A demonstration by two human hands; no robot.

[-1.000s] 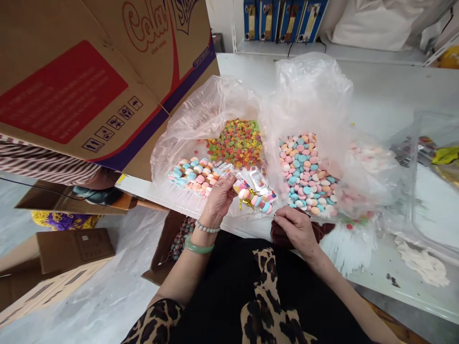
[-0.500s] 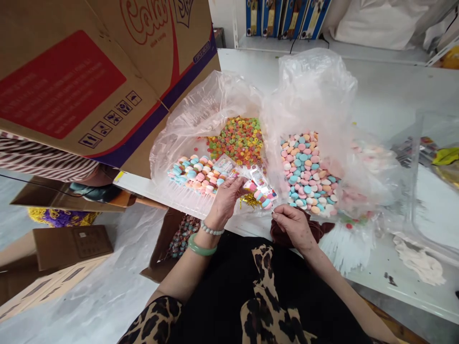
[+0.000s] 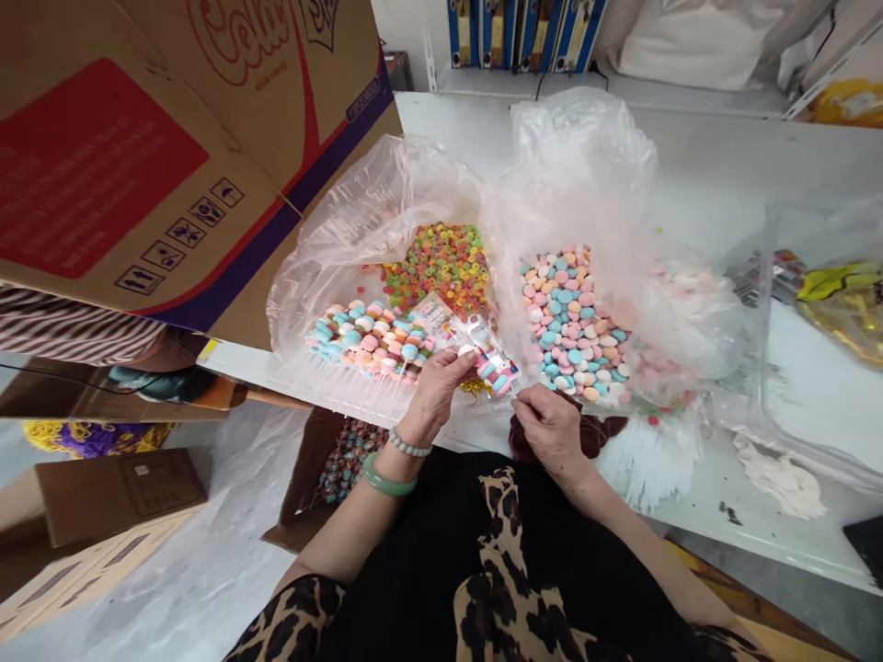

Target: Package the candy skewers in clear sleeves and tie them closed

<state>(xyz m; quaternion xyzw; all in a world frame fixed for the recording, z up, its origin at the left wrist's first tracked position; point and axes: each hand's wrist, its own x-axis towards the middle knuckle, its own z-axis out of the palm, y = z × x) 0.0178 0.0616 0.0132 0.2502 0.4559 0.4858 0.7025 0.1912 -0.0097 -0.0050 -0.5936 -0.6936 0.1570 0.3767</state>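
Note:
My left hand (image 3: 445, 382) is closed, thumb and fingers pinched at a small clear packet (image 3: 494, 375) of pink, blue and white candies. A printed white label (image 3: 488, 342) shows at its upper side. My right hand (image 3: 548, 425) is closed too, its fingertips on what looks like a thin white stick at the packet's lower right; most of it is hidden. Gold twist ties (image 3: 475, 388) lie just below the packet. Left of my left hand is a pile of pastel candies on white sticks (image 3: 369, 336). Another label card (image 3: 436, 317) lies behind the hand.
Clear plastic bags hold small coloured candy rings (image 3: 445, 267) and loose pastel candies (image 3: 569, 313). Brown cloth (image 3: 594, 432) and a bundle of white sticks (image 3: 641, 464) lie at right. A large carton (image 3: 172, 165) stands at left; a clear tub (image 3: 764, 322) is far right.
The view has turned slightly, so the scene sits further left. My right hand is closer to the packet, and my left hand still holds it.

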